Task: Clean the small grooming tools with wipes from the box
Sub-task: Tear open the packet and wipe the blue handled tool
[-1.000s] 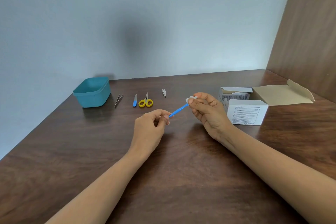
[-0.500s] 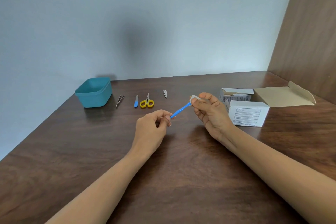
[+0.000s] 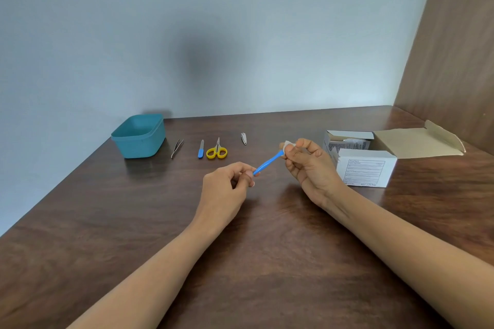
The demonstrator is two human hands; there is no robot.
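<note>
Fingertips of my left hand (image 3: 227,184) pinch the light, stiff blue tool (image 3: 268,162) by its tail while my right hand (image 3: 307,161) squeezes the soft wipe (image 3: 288,145) around its tip.

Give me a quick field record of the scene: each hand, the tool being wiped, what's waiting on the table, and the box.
left hand: pinches near end of blue tool
right hand: presses white wipe around tool's far end
waiting on table: tweezers, blue nail file, yellow scissors, nail clipper
teal container: far left, open top
wipe box: right of hands, flap open
</note>
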